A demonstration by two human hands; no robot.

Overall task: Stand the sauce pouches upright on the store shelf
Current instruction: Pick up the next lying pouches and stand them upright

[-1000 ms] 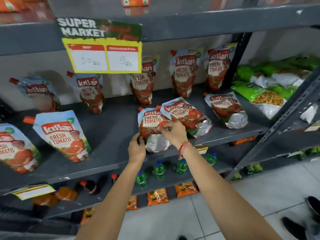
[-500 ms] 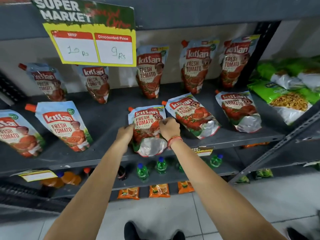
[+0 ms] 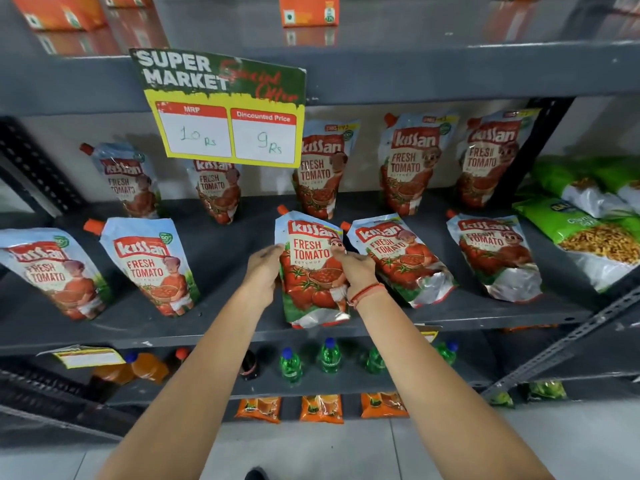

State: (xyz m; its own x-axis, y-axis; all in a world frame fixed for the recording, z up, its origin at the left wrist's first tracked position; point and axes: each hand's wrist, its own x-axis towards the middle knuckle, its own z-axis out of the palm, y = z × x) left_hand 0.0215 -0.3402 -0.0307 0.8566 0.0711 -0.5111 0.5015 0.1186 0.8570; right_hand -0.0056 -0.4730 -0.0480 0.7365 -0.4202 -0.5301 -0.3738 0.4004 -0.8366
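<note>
A tomato ketchup pouch (image 3: 311, 271) with an orange spout sits at the front middle of the grey shelf (image 3: 225, 323), raised nearly upright. My left hand (image 3: 263, 275) grips its left edge and my right hand (image 3: 356, 271) grips its right edge. To its right two pouches (image 3: 398, 258) (image 3: 495, 254) lie tilted back on the shelf. Two more pouches (image 3: 152, 265) (image 3: 52, 271) stand at the front left. Along the back wall several pouches (image 3: 322, 168) stand upright.
A yellow price sign (image 3: 225, 109) hangs from the shelf above. Green snack bags (image 3: 588, 230) lie at the right end. A slanted metal brace (image 3: 561, 348) crosses at the lower right. Green bottles (image 3: 329, 355) and orange juice bottles (image 3: 145, 367) stand on the shelf below.
Both hands have shifted to the pouch's sides and lifted its top, so it stands more upright than a second ago. The view has moved closer to the shelf.
</note>
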